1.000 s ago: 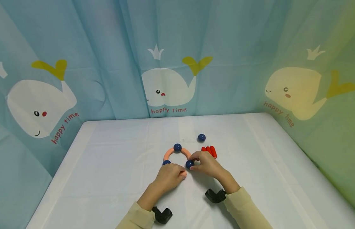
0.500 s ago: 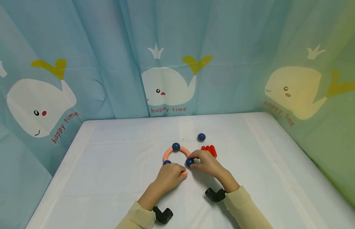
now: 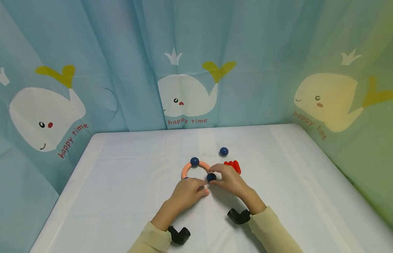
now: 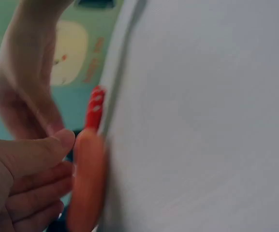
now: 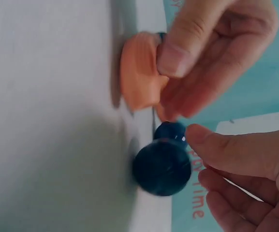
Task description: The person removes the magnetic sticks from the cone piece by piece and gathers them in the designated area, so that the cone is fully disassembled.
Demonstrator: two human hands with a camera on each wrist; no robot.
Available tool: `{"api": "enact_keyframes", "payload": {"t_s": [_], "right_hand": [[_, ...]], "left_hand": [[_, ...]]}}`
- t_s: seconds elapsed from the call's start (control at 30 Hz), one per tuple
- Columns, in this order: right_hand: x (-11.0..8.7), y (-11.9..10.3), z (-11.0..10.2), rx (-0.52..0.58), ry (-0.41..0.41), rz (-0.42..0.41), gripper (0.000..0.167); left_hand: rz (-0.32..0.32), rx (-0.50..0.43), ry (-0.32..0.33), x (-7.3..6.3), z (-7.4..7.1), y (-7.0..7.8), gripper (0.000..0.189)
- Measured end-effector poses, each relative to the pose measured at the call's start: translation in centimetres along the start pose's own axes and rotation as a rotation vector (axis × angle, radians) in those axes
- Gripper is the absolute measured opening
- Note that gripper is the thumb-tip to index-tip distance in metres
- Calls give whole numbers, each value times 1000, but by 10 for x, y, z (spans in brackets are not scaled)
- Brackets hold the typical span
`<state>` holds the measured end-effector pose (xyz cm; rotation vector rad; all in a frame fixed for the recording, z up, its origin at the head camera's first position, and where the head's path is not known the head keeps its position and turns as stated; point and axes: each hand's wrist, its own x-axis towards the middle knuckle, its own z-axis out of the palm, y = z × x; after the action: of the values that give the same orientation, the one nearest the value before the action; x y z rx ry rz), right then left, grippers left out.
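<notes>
Two orange curved rods (image 3: 185, 170) and a dark blue ball (image 3: 194, 161) form an arch on the white table. Another blue ball (image 3: 211, 177) sits at the arch's right end, between the thumb and finger of my right hand (image 3: 230, 180). My left hand (image 3: 187, 192) pinches a third orange curved rod (image 5: 138, 72), low over the table, close to the right hand's fingertips. In the left wrist view the left thumb presses against the side of this orange rod (image 4: 87, 179). One more blue ball, at the arch's left end, is mostly hidden behind the left hand.
Several short red rods (image 3: 236, 167) lie side by side just beyond the right hand. A loose blue ball (image 3: 223, 151) rests farther back. Black wrist-worn devices (image 3: 179, 235) stick out below both wrists. A curtain with whales (image 3: 190, 96) hangs behind the table (image 3: 130, 168).
The left hand has shifted slightly up and right, with its fingers nearer the right hand and covering more of the left ball. The right hand and its ball have moved slightly away from the person.
</notes>
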<state>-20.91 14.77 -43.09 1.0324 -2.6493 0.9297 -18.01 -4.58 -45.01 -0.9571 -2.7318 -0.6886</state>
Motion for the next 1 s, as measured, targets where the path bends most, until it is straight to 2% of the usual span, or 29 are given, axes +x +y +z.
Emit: {"api": "enact_keyframes", "payload": {"t_s": [0.17, 0.4, 0.5, 0.63, 1.0], "right_hand": [[1, -8, 2, 60, -39, -18, 30], [-1, -18, 10, 148, -225, 55, 20], [0, -19, 14, 143, -264, 53, 17], [1, -20, 17, 110, -278, 55, 16], [1, -22, 18, 58, -304, 20, 17]], "left_hand": [[-73, -116, 11, -3, -19, -18, 33], [-155, -238, -88, -9, -32, -40, 42], [-134, -254, -129, -10, -34, -43, 40], [-98, -223, -156, -10, -33, -44, 38], [-83, -201, -162, -9, -28, -46, 35]]}}
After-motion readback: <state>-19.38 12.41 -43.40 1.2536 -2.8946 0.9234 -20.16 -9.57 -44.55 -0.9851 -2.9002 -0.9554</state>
